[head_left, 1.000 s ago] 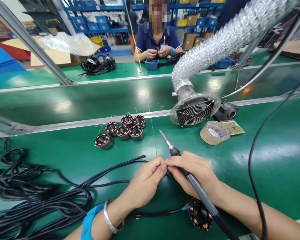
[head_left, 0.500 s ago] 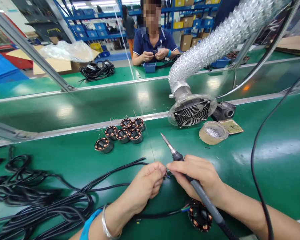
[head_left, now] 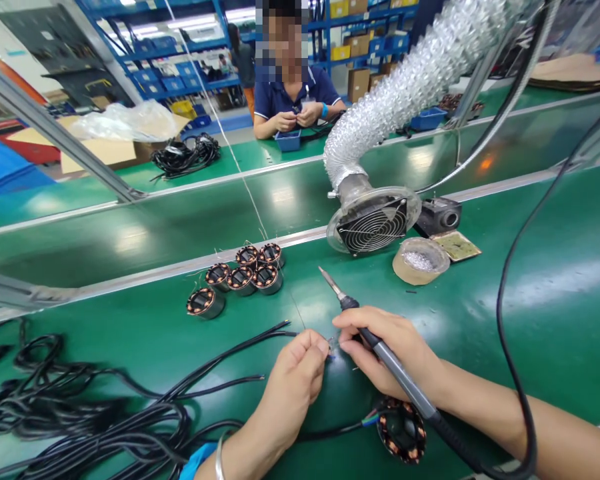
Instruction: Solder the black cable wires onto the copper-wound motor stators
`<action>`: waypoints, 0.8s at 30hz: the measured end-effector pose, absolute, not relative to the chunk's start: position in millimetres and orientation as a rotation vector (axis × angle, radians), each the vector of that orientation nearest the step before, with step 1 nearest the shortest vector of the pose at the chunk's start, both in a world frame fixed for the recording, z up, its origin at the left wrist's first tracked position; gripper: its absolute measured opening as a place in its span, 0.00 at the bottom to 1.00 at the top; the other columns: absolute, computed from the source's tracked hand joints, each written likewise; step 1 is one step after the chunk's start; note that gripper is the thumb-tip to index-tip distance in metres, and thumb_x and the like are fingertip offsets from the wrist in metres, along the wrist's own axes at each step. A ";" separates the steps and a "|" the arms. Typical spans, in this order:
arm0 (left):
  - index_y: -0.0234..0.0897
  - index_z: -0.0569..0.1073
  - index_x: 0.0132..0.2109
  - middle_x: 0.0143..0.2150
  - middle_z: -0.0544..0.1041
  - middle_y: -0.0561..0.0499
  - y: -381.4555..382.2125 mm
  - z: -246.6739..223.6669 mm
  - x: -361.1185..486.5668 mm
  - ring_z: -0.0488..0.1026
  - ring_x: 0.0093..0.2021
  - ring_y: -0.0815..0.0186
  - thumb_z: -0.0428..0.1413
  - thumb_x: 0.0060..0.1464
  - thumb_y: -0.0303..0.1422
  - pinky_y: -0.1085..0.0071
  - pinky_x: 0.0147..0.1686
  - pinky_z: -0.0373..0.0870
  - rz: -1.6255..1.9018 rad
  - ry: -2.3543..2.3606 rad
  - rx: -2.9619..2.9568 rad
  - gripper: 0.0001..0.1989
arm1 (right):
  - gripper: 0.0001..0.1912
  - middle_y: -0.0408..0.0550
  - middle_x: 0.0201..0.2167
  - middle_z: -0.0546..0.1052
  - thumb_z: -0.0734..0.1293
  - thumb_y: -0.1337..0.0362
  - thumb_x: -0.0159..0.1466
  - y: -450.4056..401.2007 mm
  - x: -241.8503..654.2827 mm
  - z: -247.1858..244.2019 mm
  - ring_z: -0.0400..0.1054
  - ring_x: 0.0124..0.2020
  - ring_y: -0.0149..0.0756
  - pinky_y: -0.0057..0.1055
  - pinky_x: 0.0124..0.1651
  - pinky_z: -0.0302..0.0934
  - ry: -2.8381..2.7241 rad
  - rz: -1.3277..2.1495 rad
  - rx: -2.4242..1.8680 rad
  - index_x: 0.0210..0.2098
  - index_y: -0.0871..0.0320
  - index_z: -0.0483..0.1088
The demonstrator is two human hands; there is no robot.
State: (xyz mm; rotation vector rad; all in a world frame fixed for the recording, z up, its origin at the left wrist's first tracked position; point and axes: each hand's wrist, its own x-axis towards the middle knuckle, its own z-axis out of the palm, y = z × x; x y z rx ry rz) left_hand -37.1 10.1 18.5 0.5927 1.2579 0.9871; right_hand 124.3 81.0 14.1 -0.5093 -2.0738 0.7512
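My left hand [head_left: 300, 370] is closed in a pinch, with thin wire ends and a bit of blue at its fingertips. A thin solder wire [head_left: 299, 310] runs down to it from above. My right hand [head_left: 393, 347] grips a soldering iron [head_left: 397, 367], its metal tip pointing up and left, away from the wire ends. Below the right hand lies a copper-wound stator [head_left: 403, 433], joined to a black cable with coloured leads [head_left: 373, 419]. What else the left fingers hide cannot be made out.
Several stators [head_left: 241, 279] stand by the rail. Black cables [head_left: 145, 413] cover the left side. A fume fan [head_left: 377, 227], a solder-filled tub [head_left: 420, 261] and an iron stand [head_left: 443, 217] are at the back right. A person [head_left: 293, 100] sits across the bench.
The camera view has shifted and tilted slightly. My right fingers have parted a little from the left fingertips, and the black cable beside my left hand has shifted.
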 end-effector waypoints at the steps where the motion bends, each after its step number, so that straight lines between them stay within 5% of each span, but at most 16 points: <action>1: 0.40 0.60 0.29 0.15 0.49 0.67 10.6 18.4 -36.4 0.38 0.16 0.77 0.60 0.50 0.51 0.78 0.15 0.36 0.992 1.265 0.601 0.23 | 0.16 0.44 0.32 0.76 0.62 0.76 0.64 82.6 124.2 13.1 0.70 0.31 0.30 0.27 0.36 0.67 -2.085 0.731 -0.491 0.50 0.58 0.67; 7: 0.40 0.60 0.29 0.15 0.48 0.67 15.4 17.0 -36.3 0.38 0.16 0.77 0.59 0.50 0.53 0.78 0.15 0.36 1.002 1.306 0.668 0.23 | 0.14 0.44 0.32 0.79 0.63 0.76 0.65 85.5 130.1 20.5 0.66 0.27 0.31 0.28 0.32 0.64 -2.133 0.643 -0.413 0.48 0.58 0.69; 13: 0.40 0.59 0.27 0.16 0.49 0.66 14.7 16.8 -38.0 0.40 0.17 0.77 0.59 0.51 0.52 0.78 0.15 0.38 1.006 1.331 0.717 0.23 | 0.19 0.45 0.32 0.77 0.62 0.71 0.67 65.8 157.1 39.2 0.69 0.30 0.33 0.30 0.33 0.66 -2.042 0.721 -0.581 0.57 0.56 0.69; 24: 0.40 0.60 0.28 0.16 0.49 0.66 13.2 13.7 -38.3 0.40 0.17 0.76 0.59 0.52 0.51 0.78 0.16 0.39 0.997 1.324 0.730 0.22 | 0.09 0.44 0.25 0.77 0.64 0.69 0.62 61.6 167.3 40.2 0.68 0.22 0.33 0.29 0.23 0.61 -1.866 0.773 -0.678 0.39 0.56 0.75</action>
